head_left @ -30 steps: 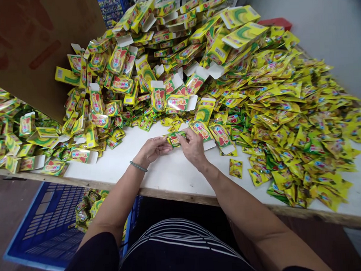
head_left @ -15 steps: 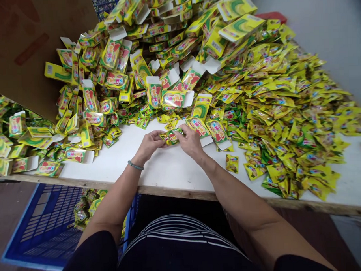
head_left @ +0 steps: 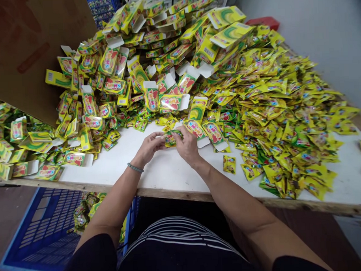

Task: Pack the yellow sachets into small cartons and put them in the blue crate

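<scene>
Over the white table, my left hand (head_left: 152,147) and my right hand (head_left: 186,144) meet around small green and yellow candy packets (head_left: 170,139). Fingers of both hands close on the packets; how many there are is hard to tell. Just right of my right hand lie two flat printed boxes, one (head_left: 195,129) partly behind it and another (head_left: 215,135) farther right with a white flap open. A yellow box (head_left: 198,109) stands behind them. One loose yellow packet (head_left: 229,164) lies to the right, near the front of the table.
Printed boxes (head_left: 109,61) are heaped at the back and left, beside a large cardboard carton (head_left: 32,49). Many yellow packets (head_left: 274,108) pile up at the right. Below the wooden table edge (head_left: 176,193), a blue crate (head_left: 43,231) holds packets at the left.
The fingers of my left hand have loosened and spread a little along the packets, while my right hand has shifted slightly left. The view has moved slightly.
</scene>
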Motion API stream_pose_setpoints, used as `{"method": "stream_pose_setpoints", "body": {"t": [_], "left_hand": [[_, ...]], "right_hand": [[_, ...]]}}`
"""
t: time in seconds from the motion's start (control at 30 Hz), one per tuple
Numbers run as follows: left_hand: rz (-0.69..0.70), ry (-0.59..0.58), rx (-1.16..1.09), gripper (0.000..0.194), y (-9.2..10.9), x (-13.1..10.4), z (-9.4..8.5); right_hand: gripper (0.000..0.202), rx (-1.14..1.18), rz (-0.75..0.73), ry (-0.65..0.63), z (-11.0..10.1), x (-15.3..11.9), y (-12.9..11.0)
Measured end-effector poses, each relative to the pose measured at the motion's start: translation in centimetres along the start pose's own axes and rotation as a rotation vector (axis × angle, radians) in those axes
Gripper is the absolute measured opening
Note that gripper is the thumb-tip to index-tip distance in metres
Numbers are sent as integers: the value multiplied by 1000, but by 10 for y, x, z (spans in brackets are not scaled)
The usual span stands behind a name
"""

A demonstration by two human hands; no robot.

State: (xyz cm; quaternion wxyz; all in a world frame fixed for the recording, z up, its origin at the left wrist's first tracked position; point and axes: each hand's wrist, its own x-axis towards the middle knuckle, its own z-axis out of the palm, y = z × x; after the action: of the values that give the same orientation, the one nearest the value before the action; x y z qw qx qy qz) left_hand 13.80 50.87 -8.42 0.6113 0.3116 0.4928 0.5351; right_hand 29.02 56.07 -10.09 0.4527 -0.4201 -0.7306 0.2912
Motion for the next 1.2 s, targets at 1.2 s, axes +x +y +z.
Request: {"method": "stream_pose_setpoints", "body": {"t": [1.2], "left_hand": [[660, -470, 1699, 27, 23, 89, 96]], "right_hand": [[35, 186, 238, 321, -89, 42, 16]]}}
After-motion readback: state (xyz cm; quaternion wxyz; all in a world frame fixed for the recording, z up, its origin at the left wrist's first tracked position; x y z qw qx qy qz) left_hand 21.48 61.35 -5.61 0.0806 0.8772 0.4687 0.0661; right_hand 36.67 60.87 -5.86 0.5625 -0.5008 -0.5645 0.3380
